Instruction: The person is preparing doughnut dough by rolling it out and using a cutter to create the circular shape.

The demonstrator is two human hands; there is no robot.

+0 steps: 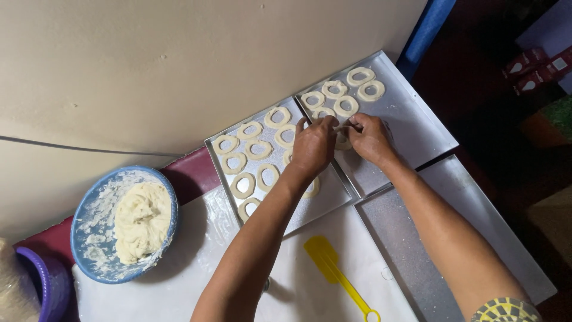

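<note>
both hands, left hand (313, 146) and right hand (369, 138), pinch one dough ring (344, 141) over the metal tray (411, 128), frame centre; blue dough bowl (89, 206) lower left.

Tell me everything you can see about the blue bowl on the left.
The blue bowl is round and shallow, sitting upright at the left edge of the white-covered work surface, beside a purple container. Its inside is smeared and dusted white, and a large mound of pale, soft dough fills the right half. Neither hand touches it; both are at the trays.
</note>
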